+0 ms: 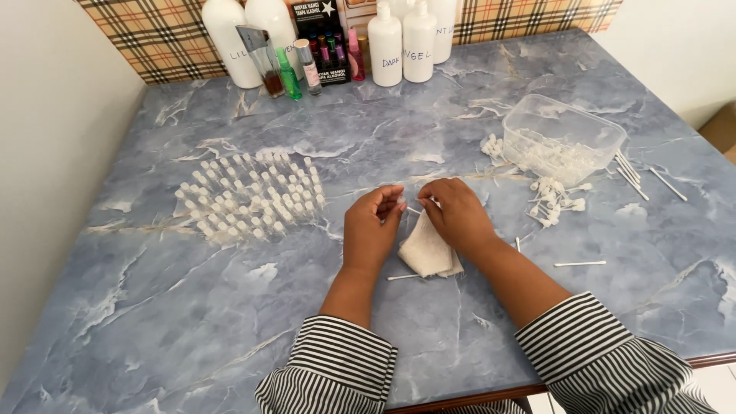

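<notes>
Small clear vial, barely visible, sits pinched between the fingertips of the left hand near the middle of the blue marbled worktop, seen from the head camera looking down. That left hand is curled narrow around it, thumb and fingers drawn together. The right hand meets it from the other side, fingers bunched close at the same spot; what it pinches is too small to tell. Under the right hand lies a folded white cloth, touching the worktop. A thin white stick lies just beside the cloth's near edge, another further right. Left of the hands stands a cluster of clear capped vials, upright in rows. To the right sits a clear plastic tub with small white parts inside, more white parts scattered beside it. Along the back edge stand white bottles and small coloured bottles.
</notes>
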